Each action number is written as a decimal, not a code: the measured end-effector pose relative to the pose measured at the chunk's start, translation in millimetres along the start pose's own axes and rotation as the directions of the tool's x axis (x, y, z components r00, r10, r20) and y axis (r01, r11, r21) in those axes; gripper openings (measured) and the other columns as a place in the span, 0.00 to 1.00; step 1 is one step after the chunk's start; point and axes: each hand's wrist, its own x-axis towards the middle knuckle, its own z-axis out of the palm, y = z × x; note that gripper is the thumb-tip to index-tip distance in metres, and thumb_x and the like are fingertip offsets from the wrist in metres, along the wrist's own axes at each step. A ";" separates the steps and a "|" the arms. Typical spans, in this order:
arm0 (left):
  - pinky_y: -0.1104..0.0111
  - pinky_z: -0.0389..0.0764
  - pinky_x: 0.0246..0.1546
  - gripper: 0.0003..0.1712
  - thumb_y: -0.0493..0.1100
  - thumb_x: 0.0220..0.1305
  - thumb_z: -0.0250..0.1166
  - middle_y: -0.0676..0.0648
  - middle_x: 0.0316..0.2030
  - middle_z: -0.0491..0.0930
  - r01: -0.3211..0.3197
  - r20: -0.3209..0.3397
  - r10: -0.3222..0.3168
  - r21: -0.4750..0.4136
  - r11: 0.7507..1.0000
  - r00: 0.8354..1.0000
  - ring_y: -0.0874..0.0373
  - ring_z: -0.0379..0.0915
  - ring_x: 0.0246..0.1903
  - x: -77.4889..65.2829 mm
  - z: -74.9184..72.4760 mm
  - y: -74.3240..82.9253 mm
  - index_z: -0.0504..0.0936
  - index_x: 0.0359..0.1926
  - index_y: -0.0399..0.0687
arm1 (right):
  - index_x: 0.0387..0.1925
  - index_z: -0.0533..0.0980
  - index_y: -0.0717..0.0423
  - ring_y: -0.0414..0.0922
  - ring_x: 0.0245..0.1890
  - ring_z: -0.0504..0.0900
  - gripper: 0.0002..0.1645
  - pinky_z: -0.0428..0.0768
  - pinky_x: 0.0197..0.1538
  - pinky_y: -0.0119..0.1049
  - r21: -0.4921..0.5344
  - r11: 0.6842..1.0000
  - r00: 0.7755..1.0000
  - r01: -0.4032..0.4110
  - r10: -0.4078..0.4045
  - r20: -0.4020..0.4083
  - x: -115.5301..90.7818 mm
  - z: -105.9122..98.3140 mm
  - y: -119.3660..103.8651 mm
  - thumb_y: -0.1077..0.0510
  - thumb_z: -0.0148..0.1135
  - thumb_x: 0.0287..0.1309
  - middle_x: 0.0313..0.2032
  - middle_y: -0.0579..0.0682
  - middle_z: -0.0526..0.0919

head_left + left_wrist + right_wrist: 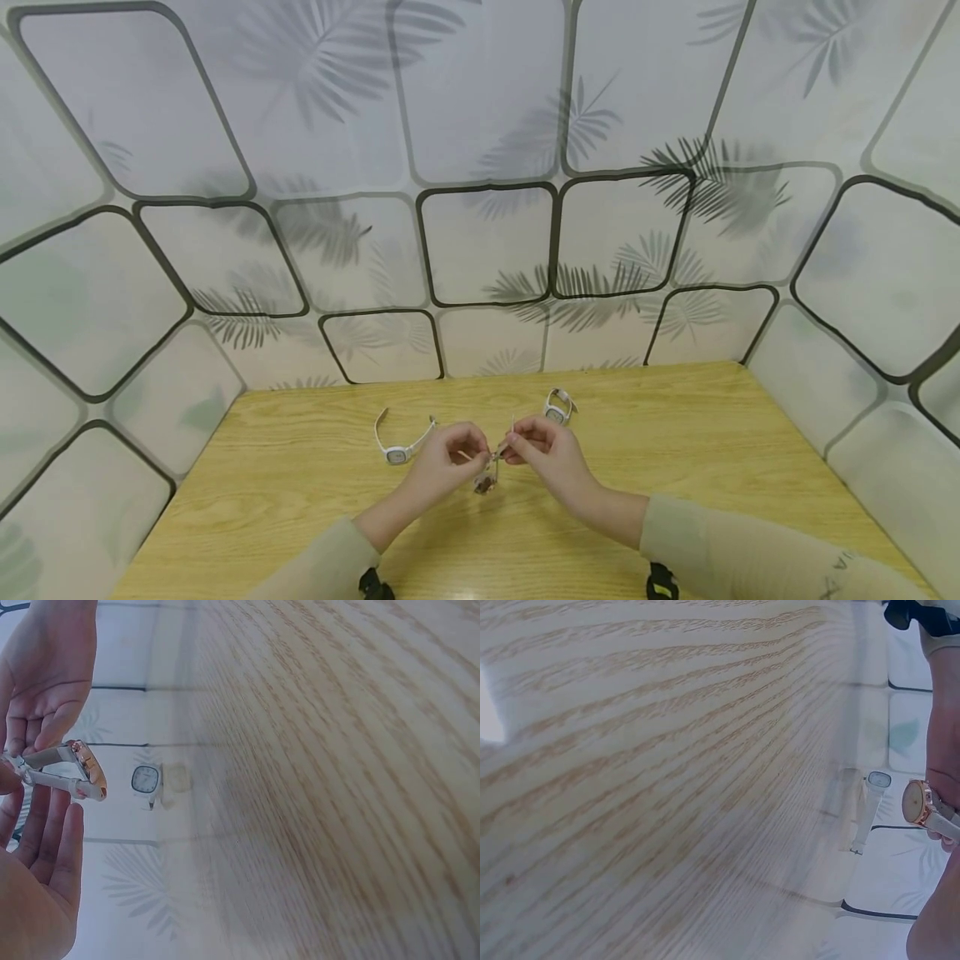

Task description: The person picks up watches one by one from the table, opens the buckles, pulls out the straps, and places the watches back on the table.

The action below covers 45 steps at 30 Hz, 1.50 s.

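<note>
Between my two hands hangs a wristwatch with a rose-gold case (913, 801) and a white strap (52, 780). My left hand (448, 458) pinches the strap near its ends with thumb and fingers. My right hand (546, 452) also pinches it, close beside the left fingertips, and a thin strap end stands up there. In the head view the watch case (485, 482) hangs just below the fingers, above the table. The left wrist view shows the strap bent into a loop, with the fingers partly hiding its ends.
On the wooden table (300, 500), a white watch (397, 454) lies with its strap spread, left of my left hand. Another white watch (557, 414) stands behind my right hand. Patterned cloth walls (487, 250) enclose the table at the back and sides.
</note>
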 end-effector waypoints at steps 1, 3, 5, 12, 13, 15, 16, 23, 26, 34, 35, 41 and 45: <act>0.74 0.86 0.33 0.02 0.29 0.68 0.65 0.32 0.36 0.85 0.002 0.000 -0.002 0.001 1.000 1.000 0.72 0.80 0.34 -0.2 -0.1 -0.5 0.83 0.36 0.36 | 0.50 0.72 0.83 0.33 0.37 0.88 0.15 0.91 0.48 0.30 -0.001 1.000 1.000 -0.007 0.007 -0.003 0.1 -0.2 -0.2 0.69 0.59 0.75 0.43 0.67 0.87; 0.75 0.86 0.34 0.02 0.29 0.69 0.65 0.32 0.37 0.85 0.006 0.001 -0.006 0.000 1.000 1.000 0.72 0.80 0.34 -0.5 -0.5 -1.6 0.83 0.36 0.36 | 0.50 0.73 0.82 0.33 0.37 0.88 0.14 0.90 0.48 0.30 -0.006 1.000 1.000 -0.016 0.015 -0.007 0.6 -0.8 0.2 0.69 0.59 0.75 0.43 0.65 0.87; 0.75 0.86 0.34 0.02 0.30 0.69 0.66 0.32 0.37 0.85 0.006 0.004 -0.006 -0.002 1.000 1.000 0.72 0.80 0.34 -0.7 -0.9 -2.8 0.83 0.37 0.36 | 0.50 0.73 0.82 0.33 0.37 0.88 0.14 0.90 0.48 0.30 -0.009 1.000 1.000 -0.019 0.018 -0.012 0.8 -1.0 -0.2 0.68 0.59 0.75 0.43 0.66 0.87; 0.75 0.86 0.34 0.02 0.31 0.70 0.67 0.32 0.37 0.86 0.025 0.007 -0.025 -0.007 1.000 1.000 0.72 0.81 0.35 -1.2 -1.7 -4.6 0.84 0.37 0.35 | 0.50 0.72 0.83 0.33 0.37 0.88 0.14 0.90 0.47 0.29 0.007 1.000 1.000 -0.010 0.010 -0.012 0.8 -1.8 -1.3 0.69 0.58 0.75 0.42 0.60 0.88; 0.75 0.86 0.34 0.02 0.31 0.70 0.68 0.32 0.37 0.86 0.028 0.007 -0.027 -0.004 1.000 1.000 0.72 0.81 0.35 -1.2 -1.7 -4.8 0.84 0.37 0.35 | 0.50 0.72 0.83 0.33 0.37 0.88 0.14 0.90 0.47 0.29 0.009 1.000 1.000 -0.008 0.008 -0.010 0.8 -2.0 -1.2 0.69 0.58 0.75 0.42 0.60 0.88; 0.75 0.86 0.34 0.03 0.32 0.70 0.68 0.32 0.37 0.87 0.034 0.006 -0.034 0.000 0.999 0.999 0.72 0.81 0.34 -1.3 -1.7 -4.9 0.84 0.38 0.35 | 0.50 0.72 0.83 0.33 0.37 0.88 0.15 0.90 0.47 0.29 0.012 1.000 1.000 -0.007 0.007 -0.007 0.8 -2.2 -0.9 0.69 0.58 0.75 0.42 0.59 0.88; 0.75 0.86 0.34 0.03 0.32 0.70 0.68 0.32 0.37 0.87 0.038 0.006 -0.038 0.001 0.999 0.999 0.71 0.81 0.34 -1.4 -1.6 -5.1 0.84 0.38 0.35 | 0.50 0.72 0.84 0.33 0.37 0.88 0.15 0.90 0.47 0.29 0.011 1.000 1.000 -0.006 0.006 -0.006 0.8 -2.5 -0.6 0.69 0.58 0.75 0.42 0.60 0.88; 0.74 0.87 0.34 0.04 0.33 0.71 0.69 0.33 0.37 0.87 0.044 0.009 -0.044 -0.002 0.999 0.999 0.71 0.82 0.35 -3.1 -1.8 -4.4 0.84 0.40 0.34 | 0.50 0.72 0.83 0.33 0.37 0.88 0.15 0.90 0.48 0.29 -0.005 1.000 1.000 -0.010 0.010 -0.006 1.6 -3.5 0.6 0.68 0.58 0.76 0.43 0.65 0.87; 0.74 0.87 0.34 0.05 0.36 0.71 0.70 0.34 0.38 0.87 0.059 0.008 -0.059 0.007 0.998 0.998 0.71 0.82 0.35 -3.5 -1.8 -4.9 0.85 0.41 0.35 | 0.51 0.72 0.83 0.33 0.37 0.88 0.15 0.90 0.48 0.29 0.000 1.000 1.000 -0.016 0.016 -0.006 1.9 -3.8 0.2 0.68 0.58 0.76 0.43 0.63 0.88; 0.74 0.86 0.35 0.06 0.37 0.70 0.71 0.35 0.39 0.88 0.095 0.019 -0.095 0.013 0.995 0.995 0.71 0.82 0.35 -5.1 -2.1 -4.4 0.85 0.41 0.36 | 0.51 0.72 0.84 0.33 0.37 0.88 0.15 0.90 0.47 0.29 0.015 1.000 1.000 -0.023 0.023 -0.014 2.9 -3.3 -0.1 0.69 0.58 0.76 0.41 0.57 0.88; 0.74 0.86 0.34 0.06 0.37 0.70 0.71 0.35 0.39 0.88 0.099 0.023 -0.099 0.014 0.995 0.995 0.71 0.82 0.35 -5.4 -2.1 -4.5 0.85 0.41 0.36 | 0.51 0.72 0.84 0.33 0.37 0.88 0.15 0.90 0.47 0.29 0.017 1.000 1.000 -0.024 0.024 -0.014 2.9 -3.2 -0.1 0.69 0.58 0.76 0.41 0.57 0.88; 0.75 0.86 0.35 0.07 0.37 0.69 0.73 0.36 0.39 0.88 0.128 0.054 -0.128 0.006 0.992 0.990 0.70 0.82 0.35 -6.3 -1.6 -5.6 0.86 0.42 0.36 | 0.51 0.72 0.85 0.33 0.37 0.88 0.16 0.90 0.46 0.29 0.012 1.000 1.000 -0.023 0.023 -0.015 2.3 -3.2 -0.2 0.68 0.57 0.76 0.41 0.62 0.88; 0.75 0.87 0.36 0.07 0.36 0.68 0.73 0.35 0.40 0.88 0.139 0.066 -0.139 0.001 0.990 0.988 0.70 0.82 0.36 -6.4 -0.9 -6.3 0.86 0.42 0.35 | 0.50 0.72 0.84 0.33 0.36 0.88 0.15 0.90 0.46 0.29 0.003 1.000 1.000 -0.017 0.017 -0.014 1.9 -3.7 0.3 0.68 0.57 0.76 0.41 0.64 0.88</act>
